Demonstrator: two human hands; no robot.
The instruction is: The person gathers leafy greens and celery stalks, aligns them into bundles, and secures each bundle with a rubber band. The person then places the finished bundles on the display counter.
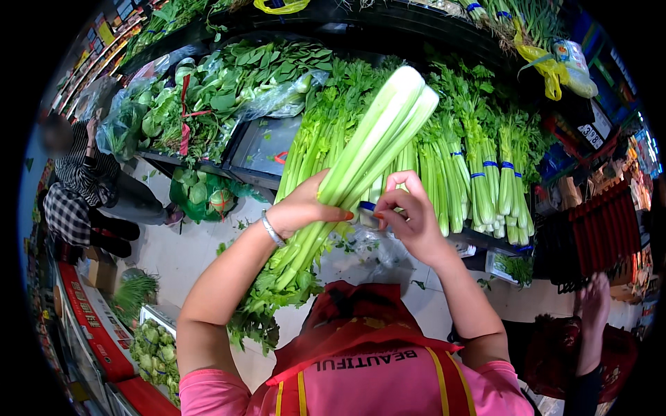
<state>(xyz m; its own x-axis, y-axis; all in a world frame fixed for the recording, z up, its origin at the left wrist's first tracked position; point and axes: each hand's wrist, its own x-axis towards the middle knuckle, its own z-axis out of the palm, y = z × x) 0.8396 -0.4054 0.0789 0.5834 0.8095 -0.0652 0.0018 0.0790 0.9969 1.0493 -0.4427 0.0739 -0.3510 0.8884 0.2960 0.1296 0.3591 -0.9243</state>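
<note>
One bunch of ribbed, glossy celery (pixel 368 149), white-based, is clasped at centre by the curled left hand (pixel 303 206), base toward one o'clock; the right hand (pixel 411 216) is half-curled beside a blue-edged roll (pixel 366 214), grip unclear.

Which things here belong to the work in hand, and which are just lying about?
Work in hand:
- long pale-green celery bunch, held by the left hand
- small dark-blue-edged item, perhaps a tape roll, at the right hand's fingertips

Lying about:
- brown cardboard box
- yellow plastic bag
</note>
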